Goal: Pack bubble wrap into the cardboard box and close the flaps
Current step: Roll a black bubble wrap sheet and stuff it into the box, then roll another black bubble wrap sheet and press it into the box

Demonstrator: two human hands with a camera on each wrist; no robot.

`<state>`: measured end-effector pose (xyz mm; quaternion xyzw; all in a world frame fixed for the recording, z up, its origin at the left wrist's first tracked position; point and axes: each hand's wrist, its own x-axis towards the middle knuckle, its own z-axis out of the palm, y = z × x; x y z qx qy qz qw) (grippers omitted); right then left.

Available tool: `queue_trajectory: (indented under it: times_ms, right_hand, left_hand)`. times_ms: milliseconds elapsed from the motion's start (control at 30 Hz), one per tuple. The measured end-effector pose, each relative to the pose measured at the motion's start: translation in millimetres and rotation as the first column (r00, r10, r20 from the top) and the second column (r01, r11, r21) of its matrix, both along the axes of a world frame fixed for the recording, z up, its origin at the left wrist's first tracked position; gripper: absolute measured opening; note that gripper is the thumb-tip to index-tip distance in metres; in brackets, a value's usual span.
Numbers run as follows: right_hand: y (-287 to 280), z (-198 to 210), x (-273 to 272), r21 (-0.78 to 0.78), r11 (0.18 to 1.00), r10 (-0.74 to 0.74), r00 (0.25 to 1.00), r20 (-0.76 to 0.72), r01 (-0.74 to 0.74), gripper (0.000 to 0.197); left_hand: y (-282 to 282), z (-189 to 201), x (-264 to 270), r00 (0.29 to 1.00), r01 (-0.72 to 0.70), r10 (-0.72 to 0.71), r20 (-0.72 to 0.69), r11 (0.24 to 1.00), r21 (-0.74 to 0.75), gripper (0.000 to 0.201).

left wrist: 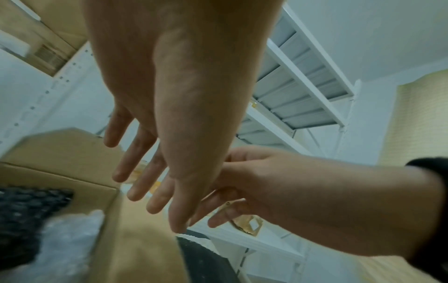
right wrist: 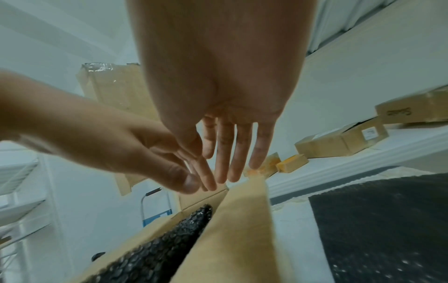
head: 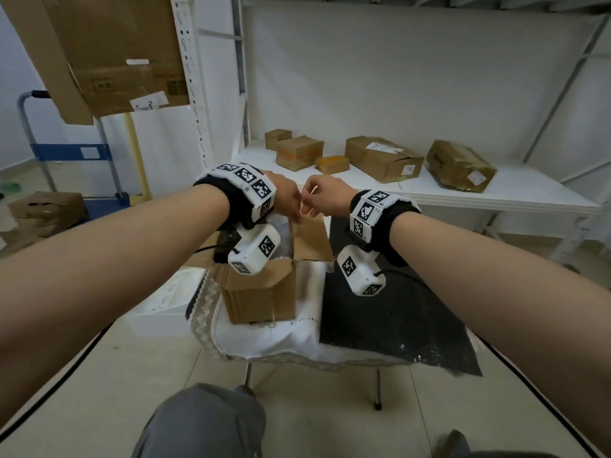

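Both hands, left (head: pixel 287 196) and right (head: pixel 325 196), fingers extended and empty, meet fingertip to fingertip above the open cardboard box (head: pixel 261 292) containing black bubble wrap (right wrist: pixel 155 254).

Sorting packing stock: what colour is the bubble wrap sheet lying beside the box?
Black, with shiny bubbles. The bubble wrap sheet shows best in the head view.

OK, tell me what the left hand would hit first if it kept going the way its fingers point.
Likely the upright brown flap of the open cardboard box: the left hand points its straight fingers down toward it, beside the right hand. Depth is unclear.
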<state>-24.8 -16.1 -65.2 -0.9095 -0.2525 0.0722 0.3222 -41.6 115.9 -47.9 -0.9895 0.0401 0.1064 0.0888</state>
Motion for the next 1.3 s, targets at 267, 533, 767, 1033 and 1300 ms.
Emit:
queue_trajectory:
  times_ms: [267,533,767,1033,1300]
  right_hand:
    - [-85.9,-16.7,-3.9,0.097,0.970,-0.227,0.974,0.014,0.225,0.015]
    - [-158.7,-68.0,-28.6,-0.141,0.967,-0.232,0.961,-0.153,0.211,0.006]
    - [-194.3,-127.2,-54.3,-0.408,0.912,-0.127,0.916,-0.380,-0.043,0.052]
    - [-202.5,-151.6,-56.9,-0.597,0.781,-0.019,0.947,-0.320,-0.185,0.096]
    - [-229.5,-127.3,-32.9,-0.436,0.878,-0.287,0.946,-0.152,0.196,0.060]
  left_hand:
    - [-85.5,-12.5,-1.4,0.988,0.140,-0.127,0.083,0.974,-0.176,0.034]
    - [-156.6,-66.8,-22.0,0.959,0.268,-0.282,-0.028,0.934,-0.237,0.019]
    - [-167.7,-160.5,-39.6,0.906,0.260,-0.308,-0.289,0.946,-0.194,0.090]
    - [-157.9,-181.0,-35.8,0.929,0.307,-0.348,-0.126,0.915,-0.261,0.031]
    - [-138.9,-165.3,-16.1,0.994,0.107,-0.086,0.069,0.903,-0.417,0.024]
